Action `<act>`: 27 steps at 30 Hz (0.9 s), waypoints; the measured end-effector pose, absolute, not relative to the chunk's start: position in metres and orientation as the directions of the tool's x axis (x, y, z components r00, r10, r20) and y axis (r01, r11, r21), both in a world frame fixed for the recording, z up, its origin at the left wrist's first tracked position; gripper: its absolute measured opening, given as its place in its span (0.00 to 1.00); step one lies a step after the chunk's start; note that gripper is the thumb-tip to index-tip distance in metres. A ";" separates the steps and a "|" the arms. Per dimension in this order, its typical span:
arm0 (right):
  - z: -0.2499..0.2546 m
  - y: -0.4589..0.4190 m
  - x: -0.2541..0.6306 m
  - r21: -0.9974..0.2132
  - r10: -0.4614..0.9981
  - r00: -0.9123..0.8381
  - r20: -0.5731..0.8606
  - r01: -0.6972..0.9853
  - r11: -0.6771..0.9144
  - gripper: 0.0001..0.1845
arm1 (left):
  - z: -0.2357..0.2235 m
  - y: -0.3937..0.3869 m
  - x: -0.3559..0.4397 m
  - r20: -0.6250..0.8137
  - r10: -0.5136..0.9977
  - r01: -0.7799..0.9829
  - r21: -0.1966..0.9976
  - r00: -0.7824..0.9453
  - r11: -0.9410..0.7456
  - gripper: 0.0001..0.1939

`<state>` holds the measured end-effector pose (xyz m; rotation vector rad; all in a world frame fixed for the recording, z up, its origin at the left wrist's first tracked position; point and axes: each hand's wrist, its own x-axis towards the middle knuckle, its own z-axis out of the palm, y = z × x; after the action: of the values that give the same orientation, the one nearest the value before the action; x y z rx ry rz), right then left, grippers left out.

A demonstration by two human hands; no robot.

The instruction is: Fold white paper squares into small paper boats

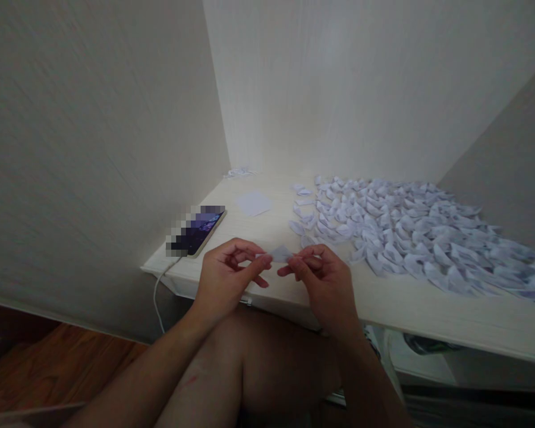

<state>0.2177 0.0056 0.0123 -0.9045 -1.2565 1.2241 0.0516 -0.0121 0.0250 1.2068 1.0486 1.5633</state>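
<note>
Between both hands, a small folded piece of white paper [282,254] is held up over the front part of the desk. My left hand [229,270] pinches its left end between thumb and fingers. At its right end, my right hand [323,276] grips it in the same way. To the right lies a wide spread of folded paper boats [396,223], many of them overlapping. A flat white sheet of paper [253,203] rests on the desk beyond my left hand.
Left of my hands, a phone [205,229] with a lit screen lies near the desk's left edge, its white cable [157,291] hanging down. Crumpled white bits [241,172] sit in the back corner. Walls enclose the desk [276,297]; my legs are below it.
</note>
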 end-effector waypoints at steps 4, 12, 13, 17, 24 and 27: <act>0.013 0.009 0.220 -0.983 0.968 -0.174 0.179 -0.072 0.169 0.09 | 0.023 -0.011 0.050 0.267 0.952 -0.143 0.947 -0.151 -0.288 0.10; 0.008 0.009 0.213 -0.948 0.940 -0.191 0.281 0.100 0.304 0.11 | 0.018 -0.010 0.049 0.257 0.960 -0.002 0.966 -0.113 -0.259 0.11; 0.007 0.008 0.211 -0.937 0.938 -0.178 0.297 0.133 0.322 0.12 | 0.018 -0.010 0.049 0.237 0.966 0.012 0.971 -0.101 -0.237 0.11; 0.006 0.004 0.208 -0.925 0.938 -0.172 0.300 0.190 0.330 0.13 | 0.017 -0.010 0.048 0.208 0.970 0.010 0.978 -0.129 -0.208 0.13; 0.011 0.005 0.211 -0.959 0.945 -0.207 0.252 0.080 0.273 0.13 | 0.017 -0.011 0.043 0.186 0.981 -0.018 0.982 -0.056 -0.187 0.15; 0.011 0.006 0.213 -0.970 0.949 -0.208 0.237 0.010 0.244 0.12 | 0.017 -0.012 0.039 0.149 0.989 -0.066 0.987 0.003 -0.148 0.15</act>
<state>0.2133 0.0058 0.0106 -0.9459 -1.4910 1.1520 0.0392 -0.0120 0.0173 1.2716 1.0804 1.3424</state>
